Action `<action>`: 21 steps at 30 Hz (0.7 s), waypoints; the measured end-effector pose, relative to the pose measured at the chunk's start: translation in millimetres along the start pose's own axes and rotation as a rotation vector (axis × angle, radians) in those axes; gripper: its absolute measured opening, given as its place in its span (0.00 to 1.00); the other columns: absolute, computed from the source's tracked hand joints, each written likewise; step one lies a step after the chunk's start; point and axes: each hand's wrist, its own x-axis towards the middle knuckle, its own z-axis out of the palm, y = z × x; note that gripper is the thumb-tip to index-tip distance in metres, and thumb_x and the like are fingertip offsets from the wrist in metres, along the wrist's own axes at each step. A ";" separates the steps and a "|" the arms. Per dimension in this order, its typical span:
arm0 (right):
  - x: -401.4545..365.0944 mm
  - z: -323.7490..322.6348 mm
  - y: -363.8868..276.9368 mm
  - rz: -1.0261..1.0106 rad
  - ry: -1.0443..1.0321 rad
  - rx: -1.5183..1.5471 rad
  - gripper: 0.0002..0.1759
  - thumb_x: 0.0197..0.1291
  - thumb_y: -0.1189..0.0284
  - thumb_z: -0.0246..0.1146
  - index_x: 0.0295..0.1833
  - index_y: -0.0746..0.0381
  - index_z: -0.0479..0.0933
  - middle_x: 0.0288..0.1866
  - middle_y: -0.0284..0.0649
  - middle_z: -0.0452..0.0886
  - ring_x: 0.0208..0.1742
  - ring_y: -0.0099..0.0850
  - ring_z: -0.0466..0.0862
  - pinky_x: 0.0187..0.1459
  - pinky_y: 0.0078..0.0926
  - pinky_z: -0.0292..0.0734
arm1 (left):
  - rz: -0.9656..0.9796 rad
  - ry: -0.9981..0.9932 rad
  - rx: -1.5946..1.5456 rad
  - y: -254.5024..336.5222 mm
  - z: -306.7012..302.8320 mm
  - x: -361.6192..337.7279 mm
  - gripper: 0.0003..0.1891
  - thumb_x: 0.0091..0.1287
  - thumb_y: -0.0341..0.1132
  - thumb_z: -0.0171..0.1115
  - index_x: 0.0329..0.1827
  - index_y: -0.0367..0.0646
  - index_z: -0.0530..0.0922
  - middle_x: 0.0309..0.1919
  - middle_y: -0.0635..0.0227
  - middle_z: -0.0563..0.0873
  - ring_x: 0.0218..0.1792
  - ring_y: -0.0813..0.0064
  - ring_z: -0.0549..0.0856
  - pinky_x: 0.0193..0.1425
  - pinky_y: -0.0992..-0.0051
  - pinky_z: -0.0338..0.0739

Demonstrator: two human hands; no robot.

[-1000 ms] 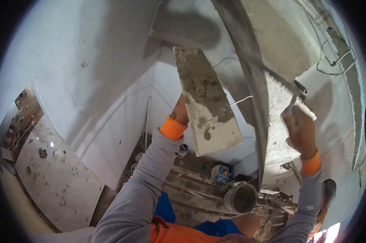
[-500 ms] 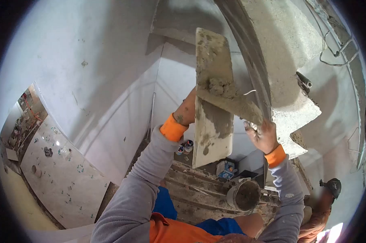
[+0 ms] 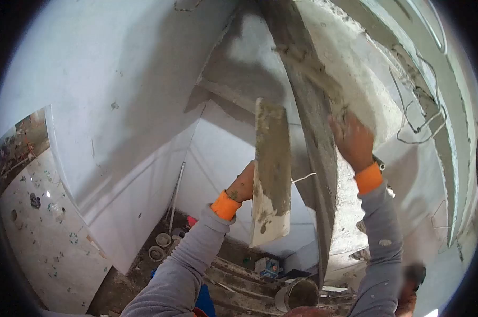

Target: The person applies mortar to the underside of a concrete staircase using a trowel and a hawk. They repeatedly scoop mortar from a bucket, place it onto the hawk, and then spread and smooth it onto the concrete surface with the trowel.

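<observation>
My left hand (image 3: 243, 184) is raised and grips a flat mortar board (image 3: 271, 174) from behind. The board stands nearly on edge, smeared with grey mortar. My right hand (image 3: 352, 139) is up higher, to the right of the board, shut on a trowel (image 3: 313, 74) whose mortar-covered blade lies against a grey wet mortar strip (image 3: 315, 158) running down the corner of a concrete beam. Both wrists wear orange cuffs over grey sleeves. Most of the trowel's handle is hidden in my fist.
White plastered walls meet in a corner behind the board. Loose wires (image 3: 413, 119) hang from the wall at right. Below are dirty wooden steps (image 3: 239, 280), a mortar bucket (image 3: 298, 293), small pots (image 3: 162, 240), a blue box (image 3: 270, 267). Another person (image 3: 411, 293) is at lower right.
My right hand lifted from the board up to the beam corner with the trowel. The board turned more edge-on and carries less mortar. My view tilted upward.
</observation>
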 end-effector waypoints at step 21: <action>243.1 -35.4 -49.5 0.173 -0.072 -0.250 0.28 0.62 0.49 0.50 0.52 0.64 0.74 0.44 0.56 0.80 0.49 0.52 0.79 0.51 0.45 0.74 | 0.273 0.479 0.517 22.2 -32.1 -24.3 0.24 0.65 0.33 0.55 0.62 0.37 0.62 0.54 0.62 0.75 0.51 0.72 0.75 0.56 0.71 0.73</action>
